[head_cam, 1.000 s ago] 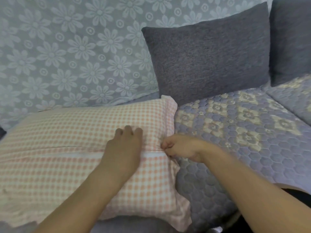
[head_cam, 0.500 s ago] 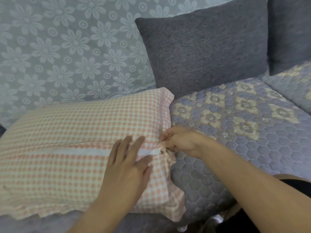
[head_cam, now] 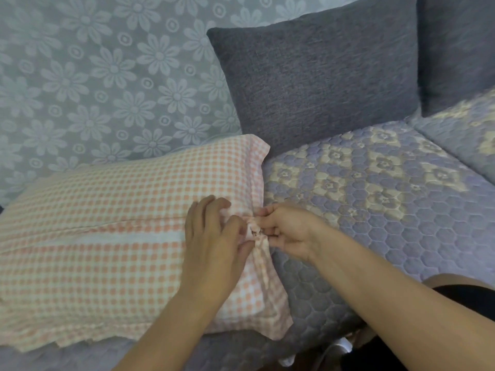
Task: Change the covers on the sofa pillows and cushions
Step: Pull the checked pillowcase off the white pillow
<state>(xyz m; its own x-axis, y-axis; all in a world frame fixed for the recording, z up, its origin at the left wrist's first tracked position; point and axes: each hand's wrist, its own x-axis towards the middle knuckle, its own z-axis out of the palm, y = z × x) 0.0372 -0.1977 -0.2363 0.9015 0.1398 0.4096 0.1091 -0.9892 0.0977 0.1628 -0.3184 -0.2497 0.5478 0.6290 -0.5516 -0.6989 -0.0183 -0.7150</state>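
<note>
Both my hands meet at the checked pillow's (head_cam: pixel 112 236) right end, mid-frame: right hand (head_cam: pixel 288 231) pinching the bunched cover there, left hand (head_cam: pixel 214 242) pinching beside it. Its seam runs leftward.

both hands (head_cam: pixel 214 236) (head_cam: pixel 288 231) pinch the checked pillow's (head_cam: pixel 107 223) bunched right edge.

Both hands, left (head_cam: pixel 214 236) and right (head_cam: pixel 288 231), meet with fingers curled, pinching.

One checked pillow (head_cam: pixel 112 231), two grey cushions (head_cam: pixel 321 76) — two hands (head_cam: pixel 211 242).
</note>
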